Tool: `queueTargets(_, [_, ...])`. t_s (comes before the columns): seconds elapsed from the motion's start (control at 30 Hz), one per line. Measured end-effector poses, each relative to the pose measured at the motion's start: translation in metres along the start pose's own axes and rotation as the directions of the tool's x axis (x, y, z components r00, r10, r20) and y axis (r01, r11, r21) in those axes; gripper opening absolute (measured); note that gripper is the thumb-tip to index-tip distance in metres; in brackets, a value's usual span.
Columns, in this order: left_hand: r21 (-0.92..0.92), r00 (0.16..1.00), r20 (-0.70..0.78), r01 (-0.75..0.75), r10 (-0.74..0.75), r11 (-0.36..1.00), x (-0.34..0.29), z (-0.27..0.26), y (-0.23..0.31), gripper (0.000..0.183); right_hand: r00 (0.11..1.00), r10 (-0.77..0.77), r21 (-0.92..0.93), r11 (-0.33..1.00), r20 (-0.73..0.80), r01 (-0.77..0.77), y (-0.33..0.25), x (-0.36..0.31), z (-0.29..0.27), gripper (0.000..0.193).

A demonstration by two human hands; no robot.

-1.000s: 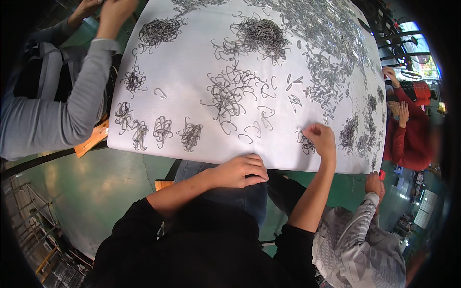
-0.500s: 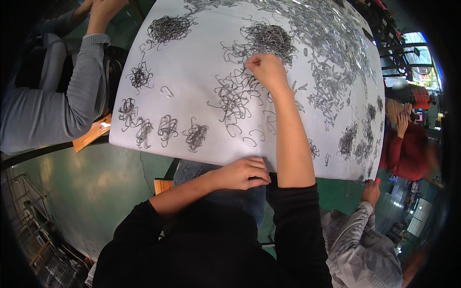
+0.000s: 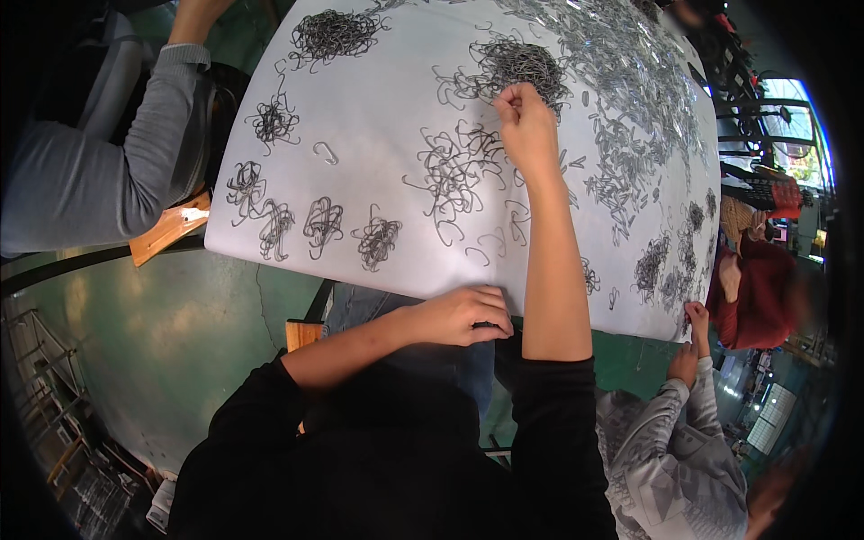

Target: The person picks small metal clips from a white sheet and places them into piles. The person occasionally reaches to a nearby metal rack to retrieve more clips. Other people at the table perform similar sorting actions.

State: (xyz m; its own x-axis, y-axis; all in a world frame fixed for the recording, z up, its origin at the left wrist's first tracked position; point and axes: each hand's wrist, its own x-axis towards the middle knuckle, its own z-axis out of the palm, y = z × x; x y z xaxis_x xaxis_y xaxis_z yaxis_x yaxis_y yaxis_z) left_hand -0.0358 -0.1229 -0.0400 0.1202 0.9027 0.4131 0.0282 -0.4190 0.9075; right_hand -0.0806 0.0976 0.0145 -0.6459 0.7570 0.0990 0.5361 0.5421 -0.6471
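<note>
My right hand (image 3: 529,130) reaches out over the white table (image 3: 360,162), thumb and fingers pinched together at the near side of a dense heap of dark wire hooks (image 3: 517,67). Whatever sits in the pinch is too small or hidden to make out. Just nearer and to the left lies a looser spread of the same curved hooks (image 3: 447,175). At the table's near edge my left hand (image 3: 466,315) rests with its fingers loosely curled; nothing shows in it. Several small bunches of hooks (image 3: 324,225) lie along the front left.
Many short shiny clear pieces (image 3: 621,108) cover the far right of the table. One lighter hook (image 3: 325,153) lies apart on the left. A co-worker's grey sleeve (image 3: 166,126) is at the left side; another co-worker's hands (image 3: 688,346) work at the near right corner.
My right hand has moved right and slightly farther away, from the loose hooks to the dense heap. My left hand stays at the edge. The view has shifted a little.
</note>
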Motion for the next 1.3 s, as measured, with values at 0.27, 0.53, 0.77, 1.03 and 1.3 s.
queueTargets(0.27, [0.026,1.0,-0.011,0.029,-0.029,0.999,0.0,0.001,0.002,0.009,0.972,0.186,-0.081,0.981,0.142,-0.176,0.021,-0.021,-0.018,0.015])
queueTargets(0.53, [0.036,0.998,-0.01,0.063,-0.063,0.997,0.003,0.001,0.007,0.009,0.864,0.449,0.736,0.502,0.229,-0.455,0.05,-0.053,-0.024,0.016])
queueTargets(0.77, [0.043,0.997,-0.002,0.08,-0.08,0.996,0.003,0.001,0.007,0.009,0.955,0.295,0.314,0.91,-0.034,-0.27,0.048,-0.057,-0.033,0.014])
queueTargets(1.03, [0.043,0.997,-0.001,0.073,-0.073,0.996,0.005,0.0,0.007,0.009,0.975,0.209,-0.051,0.976,-0.076,-0.214,0.07,-0.077,-0.079,0.016])
queueTargets(1.3, [0.022,0.998,-0.009,0.061,-0.061,0.998,0.004,0.0,0.006,0.008,0.911,0.41,-0.483,0.791,-0.037,-0.375,0.091,-0.148,-0.131,0.024])
